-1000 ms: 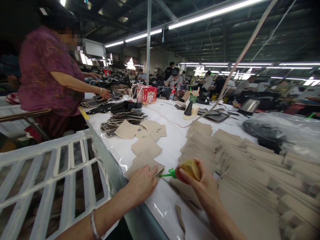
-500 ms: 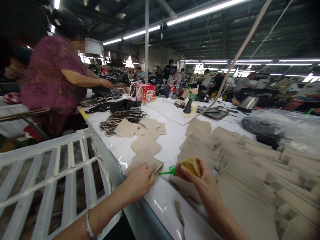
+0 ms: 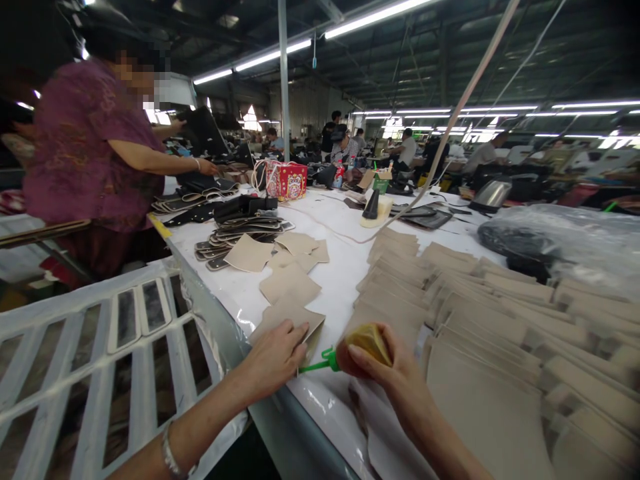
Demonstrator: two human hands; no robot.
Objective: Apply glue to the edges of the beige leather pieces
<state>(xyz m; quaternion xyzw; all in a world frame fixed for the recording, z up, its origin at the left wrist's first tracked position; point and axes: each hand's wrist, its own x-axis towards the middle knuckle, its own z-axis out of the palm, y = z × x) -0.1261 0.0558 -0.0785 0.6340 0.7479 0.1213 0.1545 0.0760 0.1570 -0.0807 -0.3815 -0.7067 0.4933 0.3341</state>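
Note:
My left hand [image 3: 273,357] lies on a tan leather piece [image 3: 285,315] at the near edge of the white table [image 3: 345,263], fingers curled over the piece's edge and lifting it a little. My right hand [image 3: 385,370] is wrapped round a small yellow glue bottle [image 3: 367,339] with a green nozzle [image 3: 317,364]. The nozzle tip points left and reaches under the lifted edge by my left fingers. More tan pieces [image 3: 289,283] lie in a line beyond.
Rows of overlapping tan pieces [image 3: 480,313] fill the table's right side. Dark straps [image 3: 235,237] lie further back. A person in a purple top [image 3: 85,147] works at the far left. A white slatted rack [image 3: 90,347] stands left of the table. A plastic bag [image 3: 560,247] lies right.
My right hand has brought the bottle leftward, so its nozzle now meets the piece under my left hand. My left fingers have raised that piece's edge. The person in purple has lifted a dark piece.

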